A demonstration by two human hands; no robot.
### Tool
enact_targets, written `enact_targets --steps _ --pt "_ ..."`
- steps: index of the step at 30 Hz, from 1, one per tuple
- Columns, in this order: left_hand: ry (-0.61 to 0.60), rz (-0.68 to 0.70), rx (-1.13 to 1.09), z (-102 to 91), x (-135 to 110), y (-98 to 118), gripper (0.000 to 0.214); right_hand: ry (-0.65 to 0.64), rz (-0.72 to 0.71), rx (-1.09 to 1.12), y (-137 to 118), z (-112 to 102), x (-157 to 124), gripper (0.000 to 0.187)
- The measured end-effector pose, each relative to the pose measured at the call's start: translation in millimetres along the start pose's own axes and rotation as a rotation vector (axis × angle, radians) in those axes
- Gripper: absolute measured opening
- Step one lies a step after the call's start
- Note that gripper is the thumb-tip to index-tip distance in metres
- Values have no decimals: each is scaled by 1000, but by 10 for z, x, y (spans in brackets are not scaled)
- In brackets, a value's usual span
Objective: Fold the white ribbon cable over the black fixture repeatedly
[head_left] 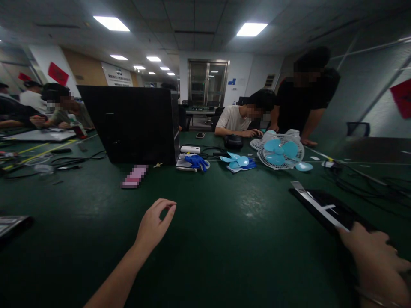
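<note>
My left hand [156, 223] reaches forward over the dark green table [224, 231], fingers loosely curled with thumb and forefinger nearly touching, holding nothing I can see. My right hand [375, 261] lies at the lower right on the near end of a flat black device [324, 207] with a silver strip, fingers wrapped over its edge. Farther off stand a small white fan with blue blades [280, 151], loose blue fan blades [239, 161] and blue gloves [196, 161].
A large black case [135, 124] stands upright at centre left. Cables [362, 175] trail along the right side and at far left. Two people work at the far end near the fan; others sit at the left. A black object [13, 224] lies at the left edge.
</note>
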State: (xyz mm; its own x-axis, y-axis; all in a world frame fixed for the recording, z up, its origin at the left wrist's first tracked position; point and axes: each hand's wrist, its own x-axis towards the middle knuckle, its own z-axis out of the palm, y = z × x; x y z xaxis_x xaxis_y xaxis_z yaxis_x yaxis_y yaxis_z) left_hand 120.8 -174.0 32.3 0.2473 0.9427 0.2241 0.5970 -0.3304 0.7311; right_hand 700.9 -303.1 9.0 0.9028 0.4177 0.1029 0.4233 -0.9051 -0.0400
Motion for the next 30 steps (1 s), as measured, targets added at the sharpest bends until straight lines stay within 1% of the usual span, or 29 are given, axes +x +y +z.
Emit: enact_targets --steps 1,3,5,6,8,10,12,14,17,20,22,23,24,25,27,29,30 --pt "0 2 0 -2 0 -3 40 -4 18 18 -8 -24 -16 67" --pt "3 9 1 -6 1 -9 40 -81 87 50 -43 -108 -73 64" --pt "-2 12 0 -6 4 -18 41 -104 19 36 -100 -211 -158 64" --pt "-5 12 -1 -3 6 -24 41 -75 -47 18 -135 -257 -208 64" --pt "-12 11 1 5 9 -35 40 43 -240 7 -221 -324 -314 66" --pt "-25 15 2 13 9 -36 40 155 -461 59 -327 -355 -416 68" --pt "-44 18 3 16 4 -22 39 197 -655 148 -453 -365 -510 66" --pt "-63 16 5 16 -3 1 40 180 -820 227 -590 -379 -609 62" --pt "-86 19 11 23 -14 20 45 123 -1016 306 -789 -443 -840 57" --pt "-87 42 16 44 -24 -7 54 76 -1221 350 -949 -545 -1236 52" --pt "-82 97 4 53 -33 -33 56 28 -1349 362 -1022 -606 -1562 47" --pt "-103 129 -15 53 -38 -40 55 -7 -1409 366 -1048 -627 -1723 45" --pt "-149 151 -43 49 -45 -41 53 -45 -1453 373 -1067 -641 -1874 43" --pt "-223 155 -78 42 -51 -35 51 -86 -1488 378 -1079 -647 -2009 42" --pt "-436 111 -147 32 -65 -5 46 -161 -1518 388 -1092 -644 -2219 42" --pt "-641 54 -179 40 -74 32 43 -214 -1514 393 -1097 -634 -2341 43" --pt "-711 33 -185 53 -77 46 41 -238 -1506 390 -1098 -632 -2367 43"
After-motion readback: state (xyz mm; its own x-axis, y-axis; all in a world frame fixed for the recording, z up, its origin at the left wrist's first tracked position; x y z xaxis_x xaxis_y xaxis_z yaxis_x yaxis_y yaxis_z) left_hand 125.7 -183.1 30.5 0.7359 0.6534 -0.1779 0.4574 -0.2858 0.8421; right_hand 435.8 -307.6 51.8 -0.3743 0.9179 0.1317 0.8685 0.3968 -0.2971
